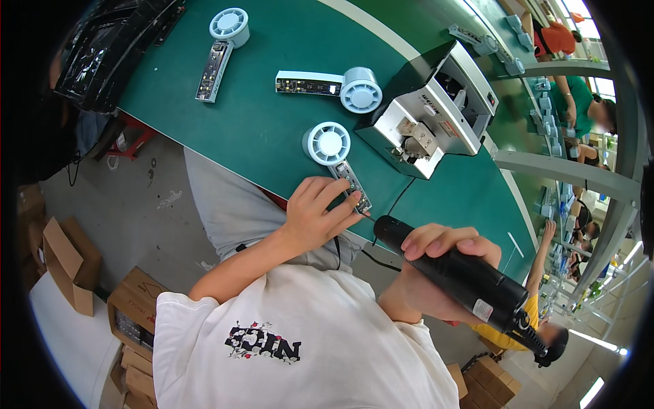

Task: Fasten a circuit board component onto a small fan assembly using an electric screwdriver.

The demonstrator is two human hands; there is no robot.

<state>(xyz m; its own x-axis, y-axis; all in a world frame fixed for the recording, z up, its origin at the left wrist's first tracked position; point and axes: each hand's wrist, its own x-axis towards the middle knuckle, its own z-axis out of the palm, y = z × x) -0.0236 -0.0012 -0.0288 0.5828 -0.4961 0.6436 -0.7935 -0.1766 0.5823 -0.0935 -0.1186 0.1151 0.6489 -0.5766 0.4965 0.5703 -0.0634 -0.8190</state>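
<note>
My left hand point(319, 213) holds a light-blue handheld fan point(328, 143) near the table's front edge, fingers closed over its handle. That handle lies uncovered, with a circuit board point(353, 181) showing, and its round slotted head points away from me. My right hand point(446, 269) is wrapped around a thick black electric screwdriver point(449, 262), tilted with its cord end at the lower right. The screwdriver's thin bit reaches the lower end of the fan's handle, close to my left fingertips; whether it touches a screw there is too small to tell.
Two more open-handled fans point(229, 26) point(360, 91) lie farther back on the green table point(272, 41). A silver and black screw feeder point(429, 112) stands to the right. A black plastic bag point(102, 58) sits far left; cardboard boxes point(71, 262) stand on the floor. Co-workers point(518, 334) are at right.
</note>
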